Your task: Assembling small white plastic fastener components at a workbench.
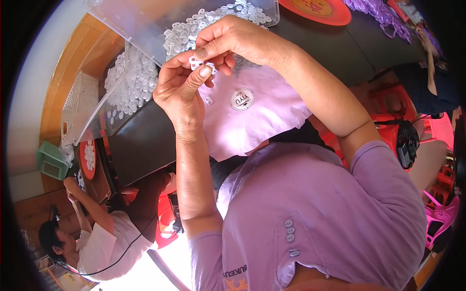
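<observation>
In front of my chest, both hands are raised close together over a pink cloth (252,123) with a round printed badge. My left hand (182,89) pinches small white plastic pieces (196,63) with holes in them, its thumb on top. My right hand (233,41) comes from the far side, with thumb and forefinger closed at the same pieces. Its other fingers curl beneath and are partly hidden. A single small white piece (208,100) lies on the cloth below my left hand.
Just beyond my hands stands a clear plastic bin (116,34) of small white pieces; another clear bin (97,114) is at left. A red plate (335,17) and purple ribbons (383,19) are at far right. A co-worker (107,242) sits at lower left, near a green basket (52,160).
</observation>
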Available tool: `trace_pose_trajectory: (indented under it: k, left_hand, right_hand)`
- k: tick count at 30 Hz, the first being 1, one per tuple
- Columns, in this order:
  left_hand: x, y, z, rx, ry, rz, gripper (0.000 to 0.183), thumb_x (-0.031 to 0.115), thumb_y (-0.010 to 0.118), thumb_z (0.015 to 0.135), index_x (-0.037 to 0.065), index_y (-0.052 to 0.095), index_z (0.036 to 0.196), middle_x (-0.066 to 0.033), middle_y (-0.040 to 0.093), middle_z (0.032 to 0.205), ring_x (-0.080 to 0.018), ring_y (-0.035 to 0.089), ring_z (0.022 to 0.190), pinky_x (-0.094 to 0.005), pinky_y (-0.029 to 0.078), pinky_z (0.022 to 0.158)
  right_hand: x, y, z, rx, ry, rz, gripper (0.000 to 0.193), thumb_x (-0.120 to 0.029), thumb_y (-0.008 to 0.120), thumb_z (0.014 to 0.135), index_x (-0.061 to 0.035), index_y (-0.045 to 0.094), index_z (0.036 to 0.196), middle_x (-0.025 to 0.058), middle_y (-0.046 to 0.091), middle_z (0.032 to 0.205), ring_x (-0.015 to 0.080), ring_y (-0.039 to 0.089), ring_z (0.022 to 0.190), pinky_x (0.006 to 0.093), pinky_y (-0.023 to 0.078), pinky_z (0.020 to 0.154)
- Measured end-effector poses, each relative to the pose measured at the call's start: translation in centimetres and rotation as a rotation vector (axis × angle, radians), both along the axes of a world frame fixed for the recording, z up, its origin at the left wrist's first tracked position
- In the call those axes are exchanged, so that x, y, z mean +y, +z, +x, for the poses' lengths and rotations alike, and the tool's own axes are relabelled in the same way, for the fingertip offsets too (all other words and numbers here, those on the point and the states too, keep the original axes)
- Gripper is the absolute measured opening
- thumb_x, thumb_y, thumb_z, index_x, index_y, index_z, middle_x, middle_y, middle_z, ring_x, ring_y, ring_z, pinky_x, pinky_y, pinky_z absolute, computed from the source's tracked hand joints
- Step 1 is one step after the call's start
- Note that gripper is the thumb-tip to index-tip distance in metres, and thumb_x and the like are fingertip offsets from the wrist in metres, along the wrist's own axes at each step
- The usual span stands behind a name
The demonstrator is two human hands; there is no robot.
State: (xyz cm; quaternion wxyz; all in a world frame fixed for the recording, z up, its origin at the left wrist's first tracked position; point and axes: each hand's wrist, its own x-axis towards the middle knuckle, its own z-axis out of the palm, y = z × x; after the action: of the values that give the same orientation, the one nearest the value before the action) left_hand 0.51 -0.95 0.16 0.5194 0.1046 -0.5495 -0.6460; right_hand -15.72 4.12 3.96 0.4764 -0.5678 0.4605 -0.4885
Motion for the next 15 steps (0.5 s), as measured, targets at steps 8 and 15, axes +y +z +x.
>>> trace_pose_trajectory:
  k: [8, 15]
  left_hand:
    - [-0.08, -0.15, 0.29, -0.002, 0.009, -0.005, 0.025, -0.006, 0.075, 0.075, -0.006, 0.063, 0.097, -0.0113, 0.066, 0.081, -0.0154, 0.062, 0.066, -0.0271, 0.051, 0.051]
    - [0.34, -0.01, 0.04, -0.029, 0.071, -0.052, 0.027, -0.004, 0.078, 0.072, -0.005, 0.063, 0.095, -0.0098, 0.066, 0.079, -0.0139, 0.061, 0.064, -0.0254, 0.051, 0.051]
  right_hand:
    - [-0.39, -0.46, -0.12, 0.009, 0.041, 0.027, 0.027, -0.028, 0.067, 0.087, -0.0048, 0.065, 0.073, 0.0006, 0.059, 0.061, 0.0084, 0.055, 0.048, 0.0200, 0.039, 0.047]
    - [-0.02, -0.09, 0.01, -0.084, 0.051, 0.027, 0.024, -0.024, 0.068, 0.085, -0.0039, 0.064, 0.074, 0.0008, 0.059, 0.060, 0.0088, 0.054, 0.046, 0.0201, 0.038, 0.045]
